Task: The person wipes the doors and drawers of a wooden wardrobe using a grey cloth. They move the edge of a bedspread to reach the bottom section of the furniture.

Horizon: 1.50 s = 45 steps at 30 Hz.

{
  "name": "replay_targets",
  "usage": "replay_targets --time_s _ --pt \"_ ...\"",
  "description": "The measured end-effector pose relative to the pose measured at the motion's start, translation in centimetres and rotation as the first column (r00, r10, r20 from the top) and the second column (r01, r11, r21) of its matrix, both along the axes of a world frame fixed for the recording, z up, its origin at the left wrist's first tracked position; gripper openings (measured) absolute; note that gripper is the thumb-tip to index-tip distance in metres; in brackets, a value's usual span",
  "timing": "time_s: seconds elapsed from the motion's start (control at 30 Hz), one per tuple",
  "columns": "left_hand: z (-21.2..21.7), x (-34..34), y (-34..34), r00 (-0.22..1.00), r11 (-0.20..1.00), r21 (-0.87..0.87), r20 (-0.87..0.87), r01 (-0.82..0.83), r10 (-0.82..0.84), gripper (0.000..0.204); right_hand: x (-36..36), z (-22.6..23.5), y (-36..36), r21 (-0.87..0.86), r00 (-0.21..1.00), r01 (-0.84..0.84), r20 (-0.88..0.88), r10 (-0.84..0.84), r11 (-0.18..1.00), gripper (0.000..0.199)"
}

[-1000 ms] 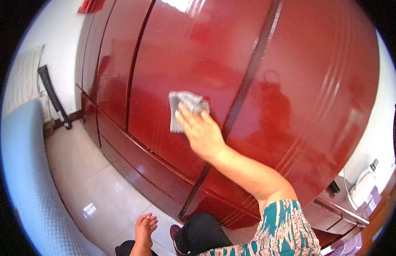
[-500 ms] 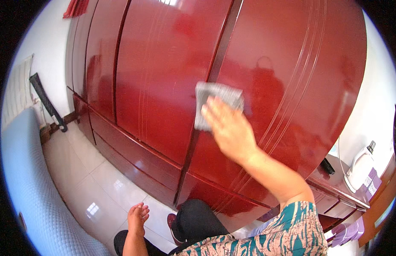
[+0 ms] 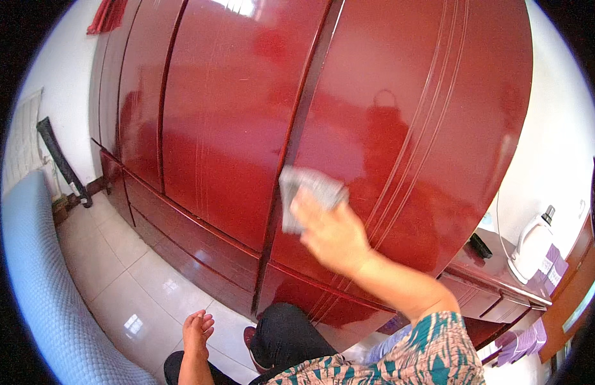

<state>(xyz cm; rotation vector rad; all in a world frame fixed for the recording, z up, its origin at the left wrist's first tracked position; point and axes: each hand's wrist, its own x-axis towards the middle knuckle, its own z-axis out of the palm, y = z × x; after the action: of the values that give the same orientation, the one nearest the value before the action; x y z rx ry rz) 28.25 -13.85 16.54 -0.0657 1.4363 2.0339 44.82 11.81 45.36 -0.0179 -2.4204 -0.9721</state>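
A glossy dark red wardrobe (image 3: 240, 122) with upright door panels and lower drawers fills the middle of the view. My right hand (image 3: 333, 234) presses a folded grey cloth (image 3: 318, 185) against the wardrobe, beside the dark upright gap between two doors. Motion blurs the fingers and the cloth a little. Low on the left, above the tiled floor, my left hand (image 3: 198, 332) hangs with its fingers slightly bent and apart, holding nothing.
A bed with a light blue quilted side (image 3: 41, 276) runs along the left. Near the left wall leans a long black object (image 3: 65, 160). At the right, a white kettle-like container (image 3: 530, 250) and a black object (image 3: 480, 246) rest on a dresser (image 3: 467, 289).
My right hand and the cloth have moved down along the wardrobe door. The view has shifted slightly, and my left hand stays low with nothing in it.
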Motion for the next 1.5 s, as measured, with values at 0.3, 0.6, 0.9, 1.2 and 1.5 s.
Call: replay_targets --time_s 0.3,0.6,0.9,1.2,1.5 --pt "1.2 0.7 0.9 1.0 1.0 0.031 -0.025 -0.005 0.006 0.033 4.7 13.4 2.4 0.149 0.763 0.231 -0.641 -0.084 0.961 0.062" --pt "0.8 0.3 0.8 0.998 1.0 0.024 -0.063 0.007 -0.005 0.033 10.7 -10.3 0.2 -0.194 0.988 0.138 0.102 -0.12 0.971 0.062" --pt "-0.9 -0.5 0.5 0.996 0.999 0.048 -0.086 -0.019 0.023 0.032 7.0 8.6 2.5 0.109 0.833 0.147 -0.549 -0.064 0.983 0.029" --pt "-1.6 -1.1 1.2 0.997 0.99 0.139 -0.073 0.013 -0.003 0.031 9.7 16.6 2.6 0.13 0.719 0.324 -0.677 -0.155 0.937 0.062" --pt "0.9 0.4 1.4 0.997 0.99 0.14 -0.067 -0.03 0.04 0.03 18.8 -9.6 1.9 -0.136 0.882 0.398 -0.215 -0.419 0.907 0.063"
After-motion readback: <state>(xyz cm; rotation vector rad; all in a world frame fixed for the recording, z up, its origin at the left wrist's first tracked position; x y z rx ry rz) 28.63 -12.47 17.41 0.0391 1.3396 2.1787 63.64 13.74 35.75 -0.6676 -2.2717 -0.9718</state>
